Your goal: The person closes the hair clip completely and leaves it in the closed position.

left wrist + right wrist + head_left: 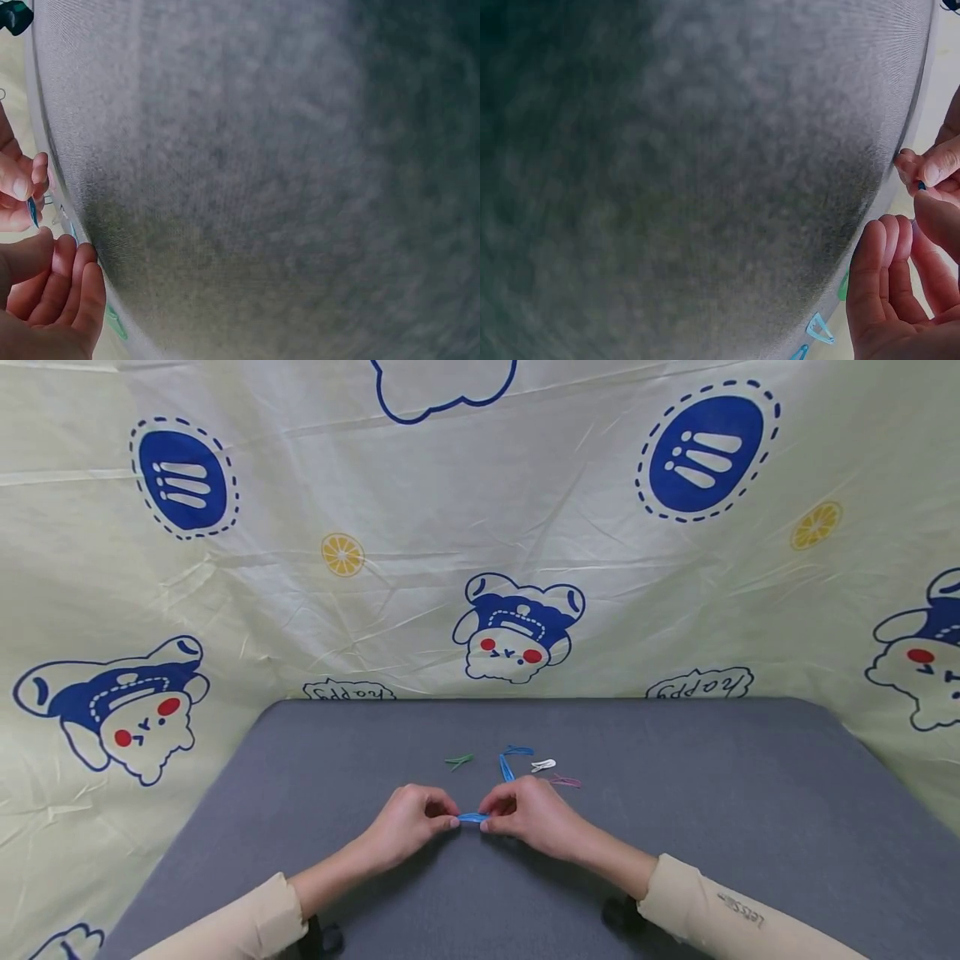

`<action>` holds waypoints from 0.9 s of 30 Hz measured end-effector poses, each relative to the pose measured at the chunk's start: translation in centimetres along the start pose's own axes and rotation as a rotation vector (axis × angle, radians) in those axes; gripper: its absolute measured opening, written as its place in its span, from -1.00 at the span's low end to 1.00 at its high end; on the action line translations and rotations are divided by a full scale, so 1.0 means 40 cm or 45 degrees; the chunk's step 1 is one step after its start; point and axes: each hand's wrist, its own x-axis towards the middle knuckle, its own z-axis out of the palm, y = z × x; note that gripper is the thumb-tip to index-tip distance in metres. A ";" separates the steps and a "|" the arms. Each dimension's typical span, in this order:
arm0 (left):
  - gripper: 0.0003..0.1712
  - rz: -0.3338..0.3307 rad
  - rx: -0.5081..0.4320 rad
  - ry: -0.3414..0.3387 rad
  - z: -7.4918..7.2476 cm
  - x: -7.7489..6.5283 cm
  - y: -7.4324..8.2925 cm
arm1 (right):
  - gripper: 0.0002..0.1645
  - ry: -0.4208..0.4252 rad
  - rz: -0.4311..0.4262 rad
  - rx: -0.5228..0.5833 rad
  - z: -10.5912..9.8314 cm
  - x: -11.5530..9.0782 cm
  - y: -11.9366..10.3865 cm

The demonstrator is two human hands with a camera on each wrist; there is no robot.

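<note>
A slim blue snap hair clip (pixel 472 817) is stretched level between my two hands, close over the grey table. My left hand (pixel 412 822) pinches its left end with thumb and fingertips. At the other end, the right hand (pixel 536 814) grips it the same way. In the left wrist view the blue clip (pixel 32 212) shows as a narrow sliver between the hands. Only a dark blue tip of the clip (pixel 921 185) is visible in the right wrist view; fingers hide the rest.
Beyond the hands lie more clips: a green clip (pixel 459 762), a blue clip (pixel 507 767) near the right knuckles, another blue clip (pixel 518 750), a white clip (pixel 543 765) and a pink clip (pixel 566 782). A printed cloth (pixel 420 635) hangs behind the grey table (pixel 675 760).
</note>
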 end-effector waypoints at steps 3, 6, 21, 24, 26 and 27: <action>-0.99 -0.004 -0.008 -0.016 -0.001 0.005 -0.001 | -0.91 -0.012 0.007 -0.027 -0.001 0.005 0.001; -0.97 0.001 -0.018 -0.034 -0.003 0.008 -0.001 | -0.90 -0.028 -0.002 -0.061 0.001 0.009 0.001; -0.94 0.061 -0.003 -0.108 0.002 0.014 -0.016 | -0.91 -0.063 -0.082 -0.142 0.013 0.016 0.011; -0.94 0.068 0.005 -0.115 0.003 0.014 -0.014 | -0.90 -0.062 -0.079 -0.158 0.014 0.017 0.012; -0.94 0.060 0.007 -0.119 0.003 0.014 -0.011 | -0.90 -0.062 -0.080 -0.169 0.014 0.018 0.013; -0.95 0.055 0.006 -0.121 0.003 0.013 -0.011 | -0.90 -0.063 -0.081 -0.175 0.015 0.017 0.012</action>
